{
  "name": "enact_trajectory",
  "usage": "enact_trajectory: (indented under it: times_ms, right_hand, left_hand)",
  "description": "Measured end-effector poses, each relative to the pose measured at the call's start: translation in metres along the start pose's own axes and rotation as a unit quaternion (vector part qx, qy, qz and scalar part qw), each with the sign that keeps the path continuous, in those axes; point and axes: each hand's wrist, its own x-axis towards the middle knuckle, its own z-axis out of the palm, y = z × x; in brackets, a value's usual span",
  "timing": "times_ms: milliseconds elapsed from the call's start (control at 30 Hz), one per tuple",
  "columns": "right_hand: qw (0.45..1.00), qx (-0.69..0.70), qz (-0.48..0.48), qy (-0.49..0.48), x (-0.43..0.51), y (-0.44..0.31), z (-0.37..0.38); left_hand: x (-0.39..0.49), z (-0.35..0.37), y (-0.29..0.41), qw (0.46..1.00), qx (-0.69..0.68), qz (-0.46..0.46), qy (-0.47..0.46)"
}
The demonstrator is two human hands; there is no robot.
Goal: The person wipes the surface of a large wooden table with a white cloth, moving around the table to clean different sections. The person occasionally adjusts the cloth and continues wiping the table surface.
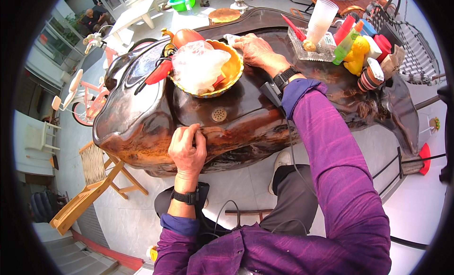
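My right hand (260, 53) reaches across the dark, glossy carved wooden table (248, 97), pressing a small white cloth or tissue (230, 39) against its far part. Most of that cloth is hidden behind the bowl and fingers. My left hand (188, 145) rests on the table's near edge, fingers curled, with nothing visible in it. Between them stands a yellow bowl (234, 67) with a patterned rim, holding a crumpled clear plastic bag (198, 65). A red-handled tool (159, 72) lies against the bowl's left side. A round perforated drain (219, 114) is set into the tabletop.
At the right, a glass tray (315, 55) holds stacked plastic cups (322, 17). Near it stand a green spray bottle (344, 49), a yellow figurine (356, 55) and a striped container (370, 76). A wooden folding chair (103, 172) and pink bicycle (92, 97) are left. A person (94, 20) sits far off.
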Motion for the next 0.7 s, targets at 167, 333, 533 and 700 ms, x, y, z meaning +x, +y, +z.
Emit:
enact_trajectory:
  times_ms: [167,333,533,700]
  right_hand:
    - [0.977,-0.142,0.159,-0.005,-0.014,0.045,-0.011]
    - [0.953,-0.206,0.222,0.029,-0.024,0.082,-0.01]
    - [0.95,-0.21,0.218,-0.072,-0.03,0.054,-0.028]
    - [0.945,-0.172,0.25,-0.118,-0.057,0.022,-0.054]
  left_hand:
    - [0.0,0.0,-0.002,1.0,-0.009,-0.001,0.002]
    - [0.0,-0.001,-0.003,1.0,-0.006,0.005,0.005]
    - [0.0,0.0,-0.002,1.0,-0.006,0.005,0.01]
    - [0.001,-0.001,-0.001,1.0,-0.003,0.006,0.014]
